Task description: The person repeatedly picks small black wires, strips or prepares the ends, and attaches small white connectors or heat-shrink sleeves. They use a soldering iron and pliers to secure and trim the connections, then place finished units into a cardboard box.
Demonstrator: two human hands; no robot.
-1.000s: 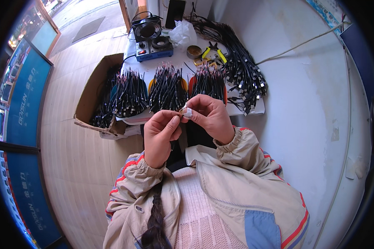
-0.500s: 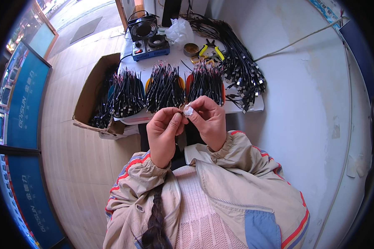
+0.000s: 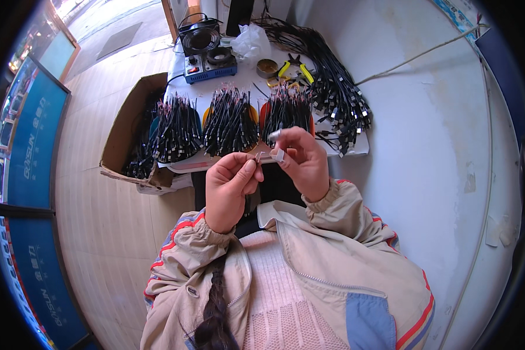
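My left hand pinches thin bare-ended wires between thumb and forefinger; the rest of the cable is hidden in the hand. To its right, my right hand has thumb and forefinger apart, with nothing between them. A white wrap, like tape, covers the thumb tip, and a pale covering caps the forefinger tip. Just beyond my hands stand three bundles of short black cables with stripped pinkish ends up: a left bundle, a middle bundle and a right bundle.
On the white table stand a small blue-based electric heater, a round tin, yellow-handled pliers and a plastic bag. Long black USB cables lie at right, against the wall. A cardboard box with cables is at left.
My right hand has drawn back to the right from the left hand's wires, and its thumb and forefinger have parted. The left hand keeps its pinch, nearly still.
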